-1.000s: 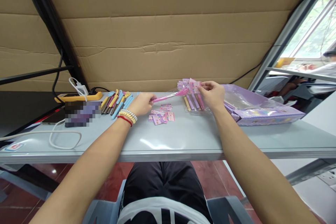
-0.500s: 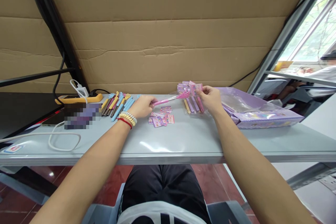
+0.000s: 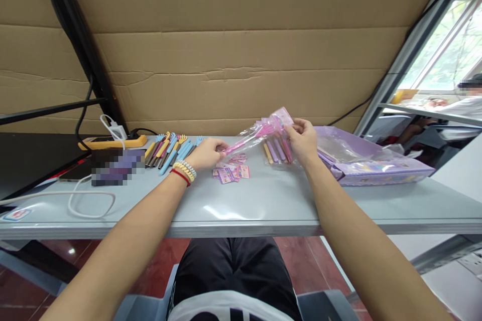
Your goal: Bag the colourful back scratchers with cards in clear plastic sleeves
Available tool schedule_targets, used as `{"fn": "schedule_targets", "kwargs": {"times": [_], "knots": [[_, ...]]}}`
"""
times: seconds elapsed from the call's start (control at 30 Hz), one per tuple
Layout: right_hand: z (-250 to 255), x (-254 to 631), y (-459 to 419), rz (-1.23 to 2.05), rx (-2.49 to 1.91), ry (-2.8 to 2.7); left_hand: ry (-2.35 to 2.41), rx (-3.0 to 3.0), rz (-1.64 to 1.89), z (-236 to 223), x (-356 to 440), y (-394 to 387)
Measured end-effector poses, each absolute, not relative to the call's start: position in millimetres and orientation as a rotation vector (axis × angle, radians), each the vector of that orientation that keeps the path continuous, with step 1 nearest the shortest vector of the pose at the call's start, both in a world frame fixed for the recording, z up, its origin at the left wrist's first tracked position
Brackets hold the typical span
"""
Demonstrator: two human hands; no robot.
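My left hand (image 3: 205, 153) pinches the lower end of a pink fork-topped pen (image 3: 246, 139) just above the grey table (image 3: 263, 205). At the pen's upper end my right hand (image 3: 303, 139) grips a clear plastic sleeve with a pink card (image 3: 276, 120); the sleeve lies over the pen's head. Small pink cards (image 3: 231, 170) lie scattered under the pen. A pile of bagged pens (image 3: 277, 150) lies below my right hand.
A row of loose coloured pens (image 3: 169, 146) lies at the back left beside an orange power strip (image 3: 113, 141) with a charger and white cable (image 3: 90, 205). A purple box (image 3: 380, 168) with plastic wrap sits right. Cardboard lines the back. Another person sits far right.
The right hand has lifted the sleeve end, so the pen now tilts up to the right with its head inside the plastic. The left hand has stayed in place.
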State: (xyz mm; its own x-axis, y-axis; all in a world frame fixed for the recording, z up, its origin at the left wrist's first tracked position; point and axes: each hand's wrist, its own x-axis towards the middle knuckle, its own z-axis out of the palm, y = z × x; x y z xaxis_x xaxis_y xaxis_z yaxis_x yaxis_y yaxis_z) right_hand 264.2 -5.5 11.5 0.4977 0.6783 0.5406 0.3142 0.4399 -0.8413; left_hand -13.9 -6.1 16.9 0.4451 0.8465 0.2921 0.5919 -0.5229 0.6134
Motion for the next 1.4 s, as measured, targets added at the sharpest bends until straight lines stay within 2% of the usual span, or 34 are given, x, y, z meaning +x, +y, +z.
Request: {"fn": "schedule_targets", "kwargs": {"times": [0.13,0.37,0.5,0.8,1.1,1.4], "knots": [[11,259,-8,0.298,-1.156,-1.106,1.032,1.939,0.955,15,-11,-6],[6,219,-32,0.967,-0.796,-1.714,0.645,1.413,1.144,10,-3,-7],[-2,199,-39,1.068,-0.735,-1.975,0.637,1.426,1.129,8,0,-8],[-8,198,-37,0.954,-0.738,-1.956,0.805,1.596,1.094,6,6,-8],[-7,190,-39,0.854,-1.037,-1.997,0.855,1.801,1.021,7,13,-20],[-4,190,-40,0.361,-1.361,-2.069,0.710,1.622,0.781,3,16,-22]]}}
